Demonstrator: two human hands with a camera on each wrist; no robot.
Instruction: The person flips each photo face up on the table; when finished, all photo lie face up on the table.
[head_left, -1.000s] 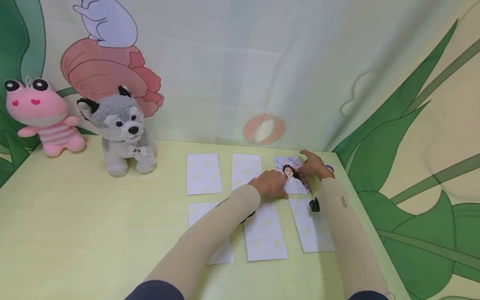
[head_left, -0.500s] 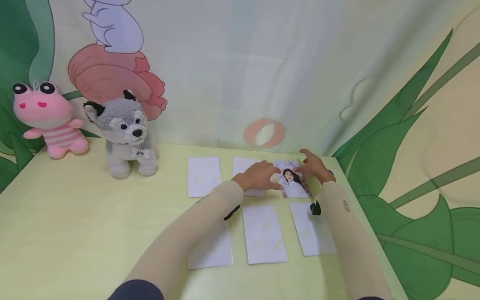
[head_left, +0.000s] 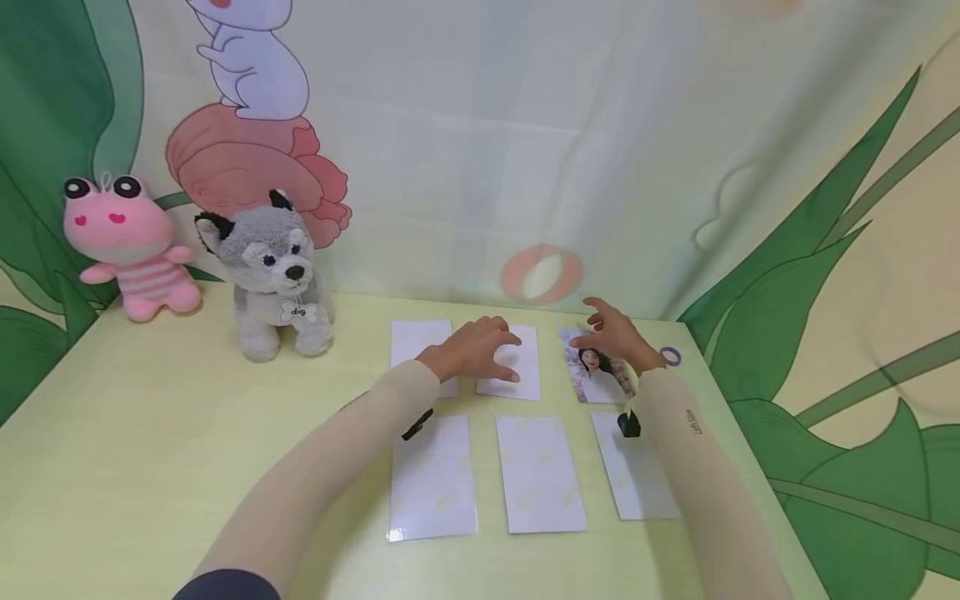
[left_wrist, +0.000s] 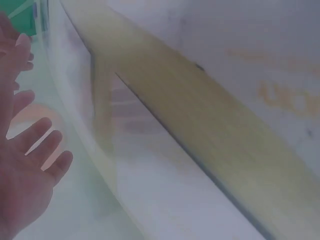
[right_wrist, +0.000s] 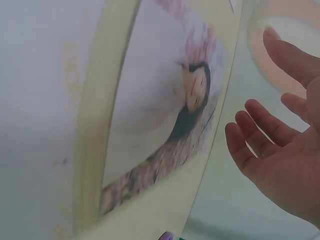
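Note:
My left hand (head_left: 476, 350) hovers over the white card (head_left: 528, 379) in the middle of the far row, with fingers spread and nothing held. In the left wrist view the same hand (left_wrist: 30, 182) has its fingers loosely bent in the air. My right hand (head_left: 617, 335) is over the photo card (head_left: 603, 387), which shows a long-haired person in white against pink blossom. The right wrist view has this hand (right_wrist: 285, 150) empty, thumb and fingers apart, beside the picture (right_wrist: 150, 105). The photo lies face up at the far row's right end.
Several other white cards with faint yellow print, such as the near-left one (head_left: 432, 479), lie in two rows. A purple ring (head_left: 671, 357) rests by the right table edge. A plush husky (head_left: 273, 283) and a pink plush frog (head_left: 135, 250) are at the back left.
The left hand has let go of the photo's left edge and moved left over the neighbouring card. The right hand stays above the photo. The head view has shifted slightly.

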